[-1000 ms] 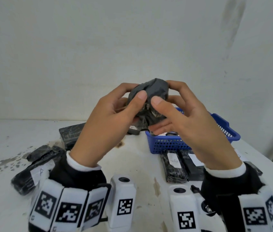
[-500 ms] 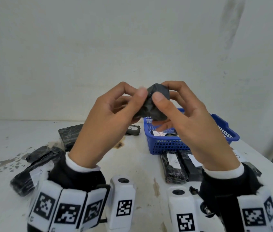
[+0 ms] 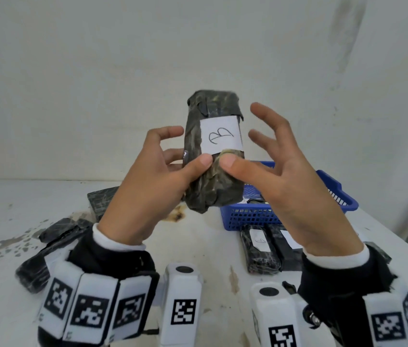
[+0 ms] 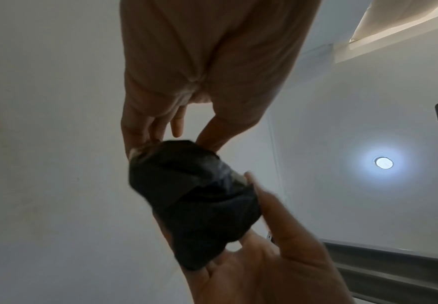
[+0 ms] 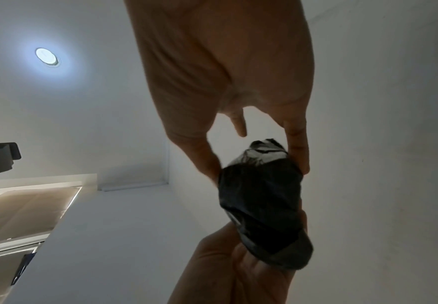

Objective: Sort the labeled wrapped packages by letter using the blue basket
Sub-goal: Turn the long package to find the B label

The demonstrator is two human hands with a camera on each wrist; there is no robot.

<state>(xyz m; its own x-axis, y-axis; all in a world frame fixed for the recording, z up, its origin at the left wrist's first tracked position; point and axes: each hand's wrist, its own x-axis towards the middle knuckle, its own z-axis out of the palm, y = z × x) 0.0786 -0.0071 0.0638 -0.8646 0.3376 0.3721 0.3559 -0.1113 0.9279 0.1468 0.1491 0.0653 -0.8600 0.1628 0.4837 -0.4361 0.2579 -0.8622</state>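
Package (image 3: 214,156) now stands upright in front of us, its long face turned our way, where half a second ago we saw only a dark rounded end bunched between both sets of fingertips. The turn has brought up a white label (image 3: 221,136) with a handwritten letter that reads as B, lying on its side.

Our left hand (image 3: 147,186) holds the bundle from nine o'clock: thumb pressed on the front just under the label, the other fingers curled toward its left edge and back. Our right hand (image 3: 288,186) has loosened since then; only its thumb touches the wrap at about four o'clock of the label, while the fingers (image 3: 269,118) spread wide and stand clear of the right edge. The wrist views show the dark bundle pinched between the two hands, but not much more.

Blue basket (image 3: 333,196) sits on the white table (image 3: 198,246) at three o'clock, low behind the package, with a few wrapped pieces inside. Two more labelled packages (image 3: 260,246) lie just in front of it, and others rest at eight o'clock.

We judge the letter is now readable, so the next step is choosing this package's pile.
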